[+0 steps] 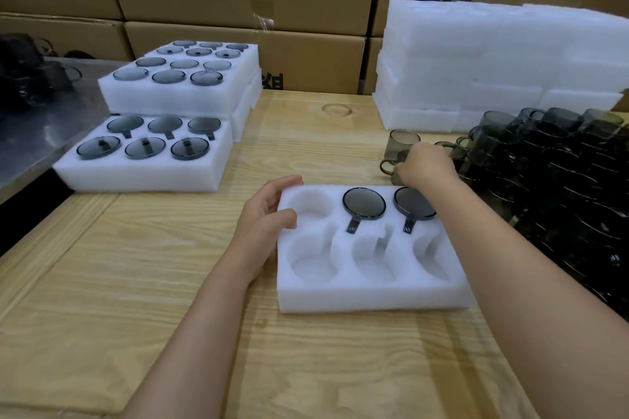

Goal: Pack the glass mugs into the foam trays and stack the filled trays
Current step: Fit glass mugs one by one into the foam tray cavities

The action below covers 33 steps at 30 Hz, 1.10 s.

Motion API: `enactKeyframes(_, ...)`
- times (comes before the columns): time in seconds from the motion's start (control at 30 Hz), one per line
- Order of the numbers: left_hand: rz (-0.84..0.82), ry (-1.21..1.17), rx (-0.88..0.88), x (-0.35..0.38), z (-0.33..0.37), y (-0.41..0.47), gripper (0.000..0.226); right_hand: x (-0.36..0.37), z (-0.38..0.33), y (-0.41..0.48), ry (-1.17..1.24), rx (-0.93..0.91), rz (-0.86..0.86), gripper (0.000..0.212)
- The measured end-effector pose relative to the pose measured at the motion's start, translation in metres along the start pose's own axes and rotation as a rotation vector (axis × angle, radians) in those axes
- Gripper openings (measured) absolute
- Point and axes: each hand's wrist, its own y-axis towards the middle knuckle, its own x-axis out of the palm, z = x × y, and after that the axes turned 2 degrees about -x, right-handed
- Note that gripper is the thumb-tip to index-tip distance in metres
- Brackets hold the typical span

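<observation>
Glass mugs (146, 148) occupy all six pockets of a filled tray (136, 177) at the left of the desk (136, 282); a taller stack of filled trays (177, 98) stands directly behind it. At centre, the left hand (269, 214) holds the left end of the foam tray (367, 296), its grip clamped on the edge with the thumb on top and the fingers curled at the rear corner. Two seated mugs (364, 203) fill the middle and right pockets of the rear row; the other four pockets are vacant. Beyond the tray's right rear corner, the right hand (427, 163) has its grip clamped over a loose mug (388, 168). A dense mug pile (561, 173) covers the right of the desk, with stacked empty foam (493, 61) behind it.
</observation>
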Motion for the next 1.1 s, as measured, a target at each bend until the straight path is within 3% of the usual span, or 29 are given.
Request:
enactKeyframes(0.13, -0.017, -0.003, 0.021, 0.001, 0.000, -0.001, 0.058, -0.017, -0.007, -0.022, 0.100, -0.115, 0.138, 0.024)
enactKeyframes(0.27, -0.043, -0.039, 0.066, 0.000, -0.002, -0.001, 0.060, -0.034, -0.036, -0.068, 0.404, -0.362, 0.310, 0.022)
enactKeyframes(0.4, -0.088, 0.049, 0.192, -0.001, -0.001, -0.002, 0.076, -0.030, -0.074, -0.105, 0.564, -0.548, 0.184, 0.018)
enactKeyframes(0.53, 0.055, 0.041, 0.243, 0.004, 0.000, -0.001, 0.039, -0.022, -0.091, -0.114, 0.439, -0.688, 0.024, 0.016)
enactKeyframes(0.6, 0.149, 0.040, 0.250, 0.004, 0.000, 0.000, 0.026, -0.023, -0.094, -0.111, 0.377, -0.703, -0.021, 0.016)
enactKeyframes(0.7, 0.206, 0.046, 0.269, 0.004, 0.000, 0.000, 0.023, -0.025, -0.095, -0.108, 0.438, -0.648, 0.027, 0.020)
enactKeyframes(0.77, 0.238, 0.079, 0.325, 0.005, 0.000, -0.001, 0.029, -0.024, -0.094, -0.108, 0.486, -0.580, 0.038, 0.042)
enactKeyframes(0.87, 0.248, 0.147, 0.398, 0.008, 0.001, -0.001, 0.052, -0.022, -0.095, -0.109, 0.417, -0.540, -0.103, 0.062)
enactKeyframes(1.1, 0.146, 0.195, 0.368, 0.008, 0.001, -0.003, 0.062, -0.029, -0.083, -0.101, 0.403, -0.562, -0.182, 0.053)
